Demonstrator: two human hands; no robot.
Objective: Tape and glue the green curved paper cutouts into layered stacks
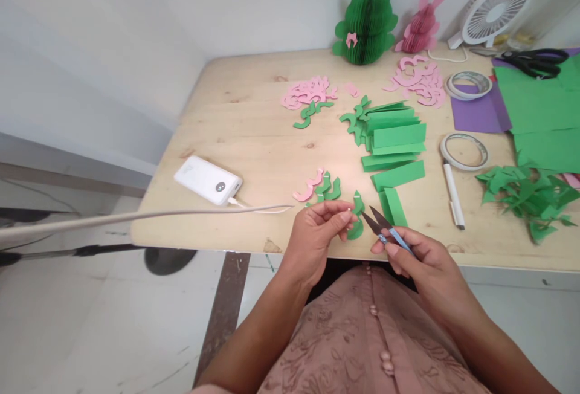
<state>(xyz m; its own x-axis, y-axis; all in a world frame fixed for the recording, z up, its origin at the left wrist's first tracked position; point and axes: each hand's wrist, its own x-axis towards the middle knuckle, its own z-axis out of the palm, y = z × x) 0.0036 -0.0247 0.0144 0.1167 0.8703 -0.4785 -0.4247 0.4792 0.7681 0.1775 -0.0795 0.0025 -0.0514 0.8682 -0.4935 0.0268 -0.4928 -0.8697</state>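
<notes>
My right hand [419, 258] is closed around small thread snips [385, 228] with light blue handles, their dark blades spread and pointing toward my other hand. With thumb and forefinger pinched, my left hand [317, 234] holds something at its tips; only a tiny white speck shows, too small to name. Just beyond the fingers lies a curved green paper cutout [357, 202] with a white mark. More curved green cutouts [334, 188] and a pink wavy cutout [309, 185] rest on the table past my left hand, partly hidden by it.
Folded green paper strips [399, 137] and pink cutouts [308, 92] lie farther back. Tape rolls [464, 151], a white marker [453, 194] and green scraps [528, 197] are at right. A power bank [208, 179] with a cable sits left. Paper rabbits [367, 25] and a fan [493, 13] stand behind.
</notes>
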